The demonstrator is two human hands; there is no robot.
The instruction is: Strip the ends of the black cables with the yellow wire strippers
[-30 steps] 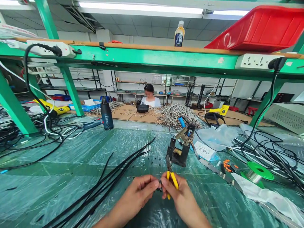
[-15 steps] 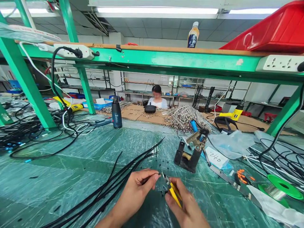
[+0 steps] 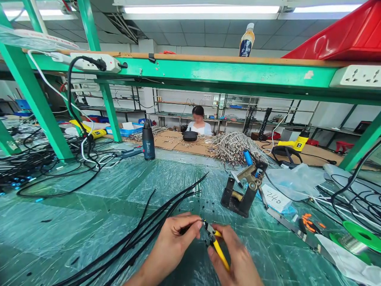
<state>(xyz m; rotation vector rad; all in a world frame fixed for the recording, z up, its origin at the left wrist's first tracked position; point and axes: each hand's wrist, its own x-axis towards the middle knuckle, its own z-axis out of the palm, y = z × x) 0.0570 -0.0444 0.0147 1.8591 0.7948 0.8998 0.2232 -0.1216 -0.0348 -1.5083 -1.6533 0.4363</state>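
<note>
Between thumb and forefinger, my left hand (image 3: 177, 234) pinches a thin black cable whose short end pokes out at the fingertips. Closed round the yellow handles of small cutting pliers (image 3: 219, 251) is my right hand (image 3: 236, 254). The pliers' jaws meet the cable end right at my left fingertips; whether they bite into it I cannot tell. Several long black cables (image 3: 160, 210) lie side by side on the green, film-covered bench (image 3: 98, 222), running under my left forearm. Small black scraps are scattered about the pliers.
A soldering iron stand (image 3: 241, 198) is ahead on the right, near a card marked 240 (image 3: 276, 197) and a green solder spool (image 3: 358, 236). Farther back stand a dark heat gun (image 3: 148, 141) and a pile of grey cables (image 3: 235, 147). A person sits across the bench.
The pliers have come up to the cable end at my left fingertips, and their handles are spread wider. The whole view has shifted slightly.
</note>
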